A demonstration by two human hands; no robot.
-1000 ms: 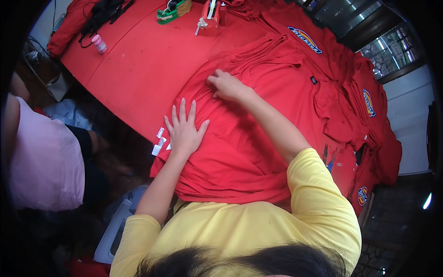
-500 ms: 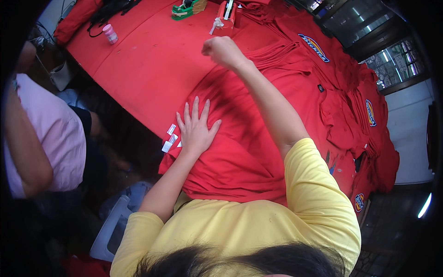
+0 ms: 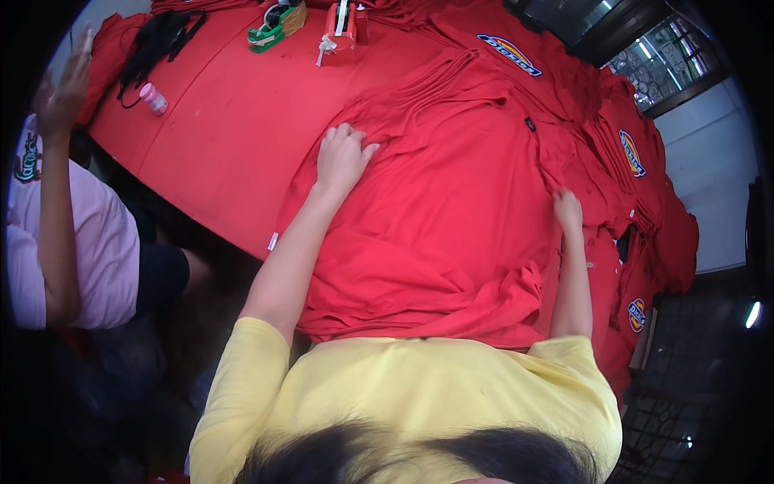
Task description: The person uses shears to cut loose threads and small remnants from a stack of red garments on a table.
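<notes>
A red T-shirt (image 3: 451, 185) lies spread over other red garments on the table in front of me. My left hand (image 3: 343, 158) is at its left edge, fingers curled down into the cloth. At the right edge, my right hand (image 3: 568, 210) pinches the fabric, its fingertips partly hidden by folds. The cloth between my hands is fairly smooth, while its near end is bunched against my body. Part of a small white label (image 3: 272, 241) shows beside my left forearm.
Red shirts with printed patches (image 3: 632, 153) are heaped at the right. A green tape dispenser (image 3: 276, 31), a red tape dispenser (image 3: 339, 36) and a pink-capped bottle (image 3: 152, 98) stand farther back on the red tabletop (image 3: 218, 121). Another person (image 3: 89, 234) is at the left, one hand raised.
My left hand has moved away from me and its flat fingers have curled onto the cloth. My right hand has come down rightward and taken the shirt's right edge. The other person's hand has risen.
</notes>
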